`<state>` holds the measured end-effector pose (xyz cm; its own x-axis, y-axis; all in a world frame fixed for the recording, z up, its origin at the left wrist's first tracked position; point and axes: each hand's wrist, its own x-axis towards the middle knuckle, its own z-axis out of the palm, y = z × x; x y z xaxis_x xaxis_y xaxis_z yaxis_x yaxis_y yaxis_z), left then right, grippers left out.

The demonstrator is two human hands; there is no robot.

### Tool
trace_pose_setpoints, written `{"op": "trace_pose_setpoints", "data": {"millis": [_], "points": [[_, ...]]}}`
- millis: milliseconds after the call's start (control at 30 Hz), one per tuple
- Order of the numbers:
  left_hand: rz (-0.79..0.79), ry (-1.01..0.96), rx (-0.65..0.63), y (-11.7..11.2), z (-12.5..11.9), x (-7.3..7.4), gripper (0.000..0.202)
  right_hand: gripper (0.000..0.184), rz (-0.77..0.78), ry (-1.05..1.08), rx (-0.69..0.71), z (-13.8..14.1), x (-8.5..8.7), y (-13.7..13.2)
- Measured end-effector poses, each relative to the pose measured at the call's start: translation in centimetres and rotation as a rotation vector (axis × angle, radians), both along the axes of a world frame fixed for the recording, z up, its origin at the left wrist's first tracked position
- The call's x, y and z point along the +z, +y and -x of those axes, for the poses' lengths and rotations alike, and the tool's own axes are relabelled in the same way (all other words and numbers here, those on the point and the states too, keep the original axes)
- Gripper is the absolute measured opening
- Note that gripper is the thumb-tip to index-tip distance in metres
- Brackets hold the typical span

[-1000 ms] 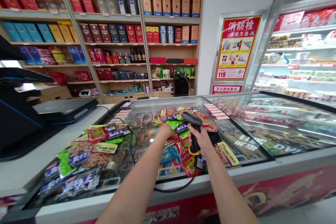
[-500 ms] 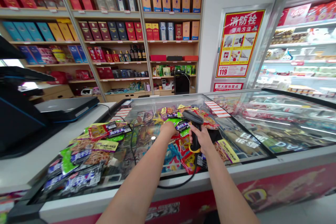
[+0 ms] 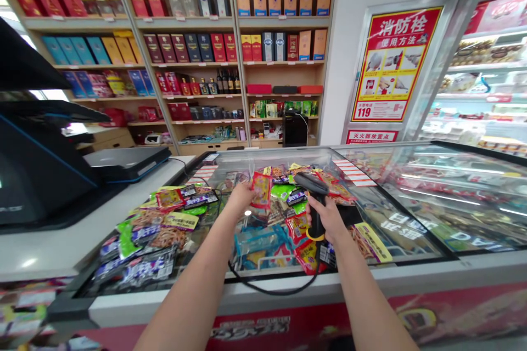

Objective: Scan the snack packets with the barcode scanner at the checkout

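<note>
My left hand is closed on a small red snack packet, held up just above the pile of snack packets on the glass freezer lid. My right hand grips the handle of a black barcode scanner, whose head points left toward the red packet. The scanner's black cable loops down over the freezer's front edge. A second heap of scanned-looking packets lies to the left on the glass.
A black cash register terminal stands on the white counter at left. Shelves of boxed goods fill the back wall. A red fire-hydrant poster and an open chiller are at right.
My left hand has lifted a red packet out of the pile and raised it beside the scanner. The view has shifted slightly; my right hand keeps the scanner in about the same place.
</note>
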<state>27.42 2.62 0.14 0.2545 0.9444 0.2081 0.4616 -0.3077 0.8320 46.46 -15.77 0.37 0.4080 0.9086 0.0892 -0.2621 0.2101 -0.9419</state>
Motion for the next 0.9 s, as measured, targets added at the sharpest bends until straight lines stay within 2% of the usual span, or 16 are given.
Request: {"op": "trace_pose_setpoints", "data": {"millis": [167,300,500,667,900], "points": [[-0.023,-0.456,0.067,1.3,-2.2,0.6,0.020,0.052,-0.001,-0.038,0.062,1.2,0.2,2.0],[-0.064,-0.652,0.122,2.2,-3.6,-0.4,0.018,0.045,0.024,-0.126,0.112,1.8,0.1,2.6],[0.013,-0.809,0.125,3.3,-3.4,-2.0,0.015,0.039,0.159,-0.218,0.190,1.9,-0.5,2.3],[0.089,-0.881,0.157,3.8,-3.0,-2.0,0.018,0.040,0.193,-0.222,0.159,2.2,-0.9,2.8],[0.130,-0.953,0.117,3.5,-3.1,-2.0,0.023,0.039,0.181,-0.235,0.145,2.9,0.0,2.3]]}}
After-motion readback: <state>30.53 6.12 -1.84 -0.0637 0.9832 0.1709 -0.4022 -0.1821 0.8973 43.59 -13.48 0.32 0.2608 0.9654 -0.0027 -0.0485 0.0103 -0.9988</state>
